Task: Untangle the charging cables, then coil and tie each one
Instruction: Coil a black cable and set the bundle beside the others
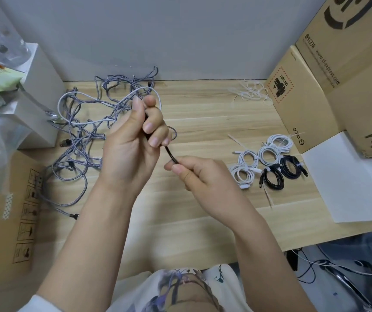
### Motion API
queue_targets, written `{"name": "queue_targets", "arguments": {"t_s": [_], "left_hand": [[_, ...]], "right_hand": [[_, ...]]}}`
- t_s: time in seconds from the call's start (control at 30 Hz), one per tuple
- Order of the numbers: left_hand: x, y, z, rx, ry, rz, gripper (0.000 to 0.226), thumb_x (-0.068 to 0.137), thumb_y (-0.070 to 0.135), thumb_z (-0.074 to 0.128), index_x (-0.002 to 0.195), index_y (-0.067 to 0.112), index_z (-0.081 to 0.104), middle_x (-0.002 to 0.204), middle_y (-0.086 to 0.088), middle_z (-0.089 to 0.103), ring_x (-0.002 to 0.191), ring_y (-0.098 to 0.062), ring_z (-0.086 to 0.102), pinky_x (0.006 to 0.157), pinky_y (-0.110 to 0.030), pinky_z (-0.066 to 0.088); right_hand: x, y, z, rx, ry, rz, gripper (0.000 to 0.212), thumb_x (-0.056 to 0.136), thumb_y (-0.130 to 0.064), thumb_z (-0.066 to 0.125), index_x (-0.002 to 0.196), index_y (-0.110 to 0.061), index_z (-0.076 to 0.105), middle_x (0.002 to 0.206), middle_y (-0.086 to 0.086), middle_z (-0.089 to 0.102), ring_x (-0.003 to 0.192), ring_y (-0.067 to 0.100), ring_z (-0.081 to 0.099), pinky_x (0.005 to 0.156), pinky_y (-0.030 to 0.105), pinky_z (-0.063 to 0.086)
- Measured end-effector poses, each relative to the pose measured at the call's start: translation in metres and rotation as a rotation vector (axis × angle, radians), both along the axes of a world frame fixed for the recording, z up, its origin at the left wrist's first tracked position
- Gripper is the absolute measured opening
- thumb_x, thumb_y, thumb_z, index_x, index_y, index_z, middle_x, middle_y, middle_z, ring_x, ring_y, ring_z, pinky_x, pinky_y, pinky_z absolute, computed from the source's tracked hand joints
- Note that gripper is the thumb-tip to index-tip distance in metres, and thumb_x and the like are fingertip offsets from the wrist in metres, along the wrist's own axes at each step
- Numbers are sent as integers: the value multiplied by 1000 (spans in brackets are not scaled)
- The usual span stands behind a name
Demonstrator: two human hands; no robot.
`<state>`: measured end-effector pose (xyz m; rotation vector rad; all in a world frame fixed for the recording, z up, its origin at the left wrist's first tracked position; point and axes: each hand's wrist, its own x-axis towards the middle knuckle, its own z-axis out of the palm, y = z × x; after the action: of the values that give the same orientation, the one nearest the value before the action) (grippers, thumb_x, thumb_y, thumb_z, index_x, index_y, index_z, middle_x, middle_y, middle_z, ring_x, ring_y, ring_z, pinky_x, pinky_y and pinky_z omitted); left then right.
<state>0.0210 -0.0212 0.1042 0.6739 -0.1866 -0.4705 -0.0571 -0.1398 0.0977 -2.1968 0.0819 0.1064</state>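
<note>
Coiling a black cable (171,154) above the table (203,122), my left hand (133,140) squeezes its loops and my right hand (194,174) pinches its loose end. Next I need a tie (251,92).

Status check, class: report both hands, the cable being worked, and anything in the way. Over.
Left hand and right hand both grip the black cable. Braided tangle behind, untouched. Finished coils at right. Nothing blocking.
</note>
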Motion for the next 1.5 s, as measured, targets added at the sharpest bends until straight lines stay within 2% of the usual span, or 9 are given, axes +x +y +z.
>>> {"name": "queue_targets", "arguments": {"t_s": [0.2,0.53,0.67,0.77,0.9,1.1,1.23,1.4,1.5], "left_hand": [[-5,-6,-7,444,-131,145,17,99,27,36,97,13,46,54,13,46,45,-6,41,54,-20,36],[-16,-2,-9,961,-362,-193,27,94,35,52,79,14,61,47,9,48,44,-5,42,41,-11,31],[-19,-1,-3,856,-354,-302,48,89,47,38,57,11,43,43,6,32,41,-9,26,39,-16,21],[-19,0,0,878,-384,-361,54,89,51,28,54,16,49,38,8,30,39,-7,24,39,-16,22],[-21,0,6,789,-350,-399,58,95,53,25,52,22,49,38,7,27,37,-7,22,40,-14,24],[-16,5,9,576,-300,-500,54,89,59,42,49,25,53,35,14,25,38,-11,19,41,-17,20],[-11,6,4,352,-246,-624,54,77,72,49,48,27,55,36,15,21,36,-11,14,41,-17,21],[-9,-7,5,366,-169,-543,59,84,65,48,41,25,49,32,11,22,34,-14,9,39,-16,21],[-11,-25,8,496,-73,-327,59,86,52,37,36,22,39,30,6,18,33,-11,10,37,-15,19]], "right_hand": [[-2,7,8,-173,18,96,35,97,-34,48,65,-21,43,51,-3,34,61,24,39,62,41,41],[-7,-6,17,-83,-180,-64,26,74,-47,61,73,-25,73,43,-10,48,48,12,42,60,37,47],[-8,-9,23,145,-197,-56,14,76,-30,72,70,-17,74,65,-8,71,65,5,65,66,32,52],[-6,-9,21,332,-254,-116,12,77,-21,72,66,-18,67,57,2,65,52,6,54,57,19,41],[2,-10,14,541,-254,-255,16,72,-25,75,71,-25,59,54,7,62,51,23,61,57,34,50],[8,-3,7,490,-166,-171,62,61,-83,56,79,-23,63,75,25,55,69,39,58,70,51,50],[8,8,16,467,-256,-136,34,73,-63,56,52,-37,63,63,-3,57,70,5,56,68,18,44],[14,16,12,541,-314,-329,37,75,-51,54,40,-40,59,53,-5,56,63,28,58,61,45,50],[24,13,5,502,-333,-491,44,76,-52,56,36,-33,53,48,-5,52,52,12,54,58,27,46]]}}
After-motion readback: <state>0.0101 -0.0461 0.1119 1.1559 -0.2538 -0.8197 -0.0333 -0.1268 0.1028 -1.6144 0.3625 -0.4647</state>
